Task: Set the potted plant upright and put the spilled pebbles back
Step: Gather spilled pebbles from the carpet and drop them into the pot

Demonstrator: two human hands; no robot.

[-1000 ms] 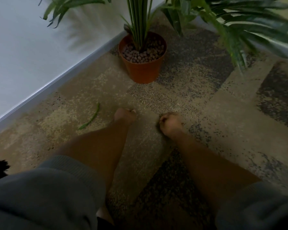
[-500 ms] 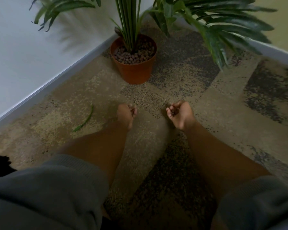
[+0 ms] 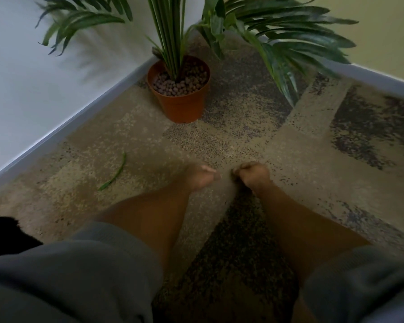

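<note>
The terracotta-orange plastic pot (image 3: 180,99) is seen upright on the patterned carpet (image 3: 313,145), filled with brown clay pebbles (image 3: 180,83). The left hand (image 3: 200,177) and right hand (image 3: 253,174) are curled; whether pebbles are held cannot be told. Pebbles are judged light, hard and roll-prone, best pinched.

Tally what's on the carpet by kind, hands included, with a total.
Orange pot holding pebbles, upright: 1
Green plant in it: 1
Loose green leaf lying on the carpet: 1
Hands: 2, left hand and right hand
Total: 5
</note>
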